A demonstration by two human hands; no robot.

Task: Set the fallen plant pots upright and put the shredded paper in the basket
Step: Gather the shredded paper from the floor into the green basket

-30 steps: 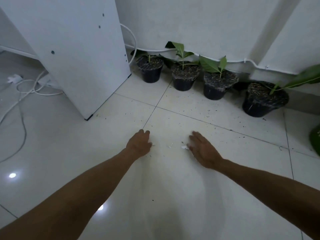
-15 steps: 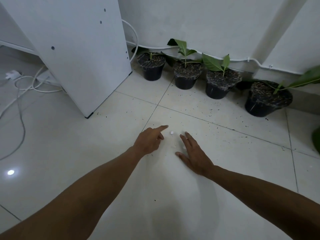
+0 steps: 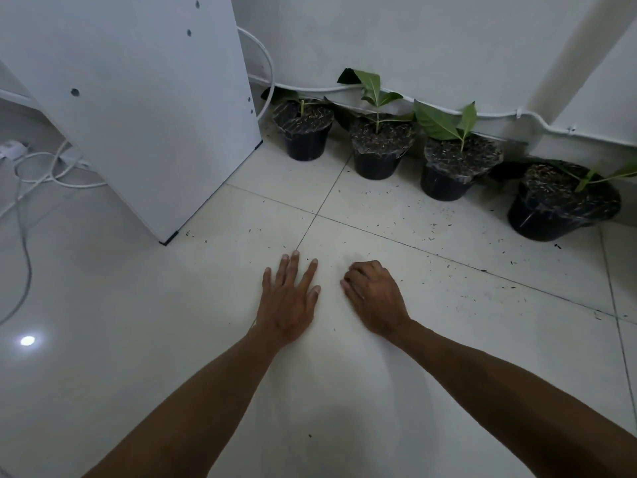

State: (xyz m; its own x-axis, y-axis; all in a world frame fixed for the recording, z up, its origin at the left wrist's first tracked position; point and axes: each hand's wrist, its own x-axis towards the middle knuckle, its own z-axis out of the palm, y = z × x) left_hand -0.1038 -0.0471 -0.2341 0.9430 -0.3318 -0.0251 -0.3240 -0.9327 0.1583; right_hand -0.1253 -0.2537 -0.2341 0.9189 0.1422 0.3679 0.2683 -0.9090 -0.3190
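Four black plant pots stand upright along the wall: the first pot (image 3: 303,141), a second pot (image 3: 378,155), a third pot (image 3: 450,172), and a larger fourth pot (image 3: 551,212) whose plant leans right. My left hand (image 3: 289,300) lies flat on the floor tile with its fingers spread and nothing in it. Just to its right, my right hand (image 3: 374,298) rests on the tile with its fingers curled under. The small white paper scrap is out of sight beneath those curled fingers. No basket is in view.
A white cabinet panel (image 3: 138,115) stands at the left, with white cables (image 3: 51,167) coiled on the floor behind it. A white cable (image 3: 482,115) runs along the wall base. Dark soil crumbs (image 3: 431,222) dot the tiles in front of the pots.
My left hand went from a pointing finger to flat and spread. My right hand curled its fingers over the spot where the white scrap lay; the scrap no longer shows.
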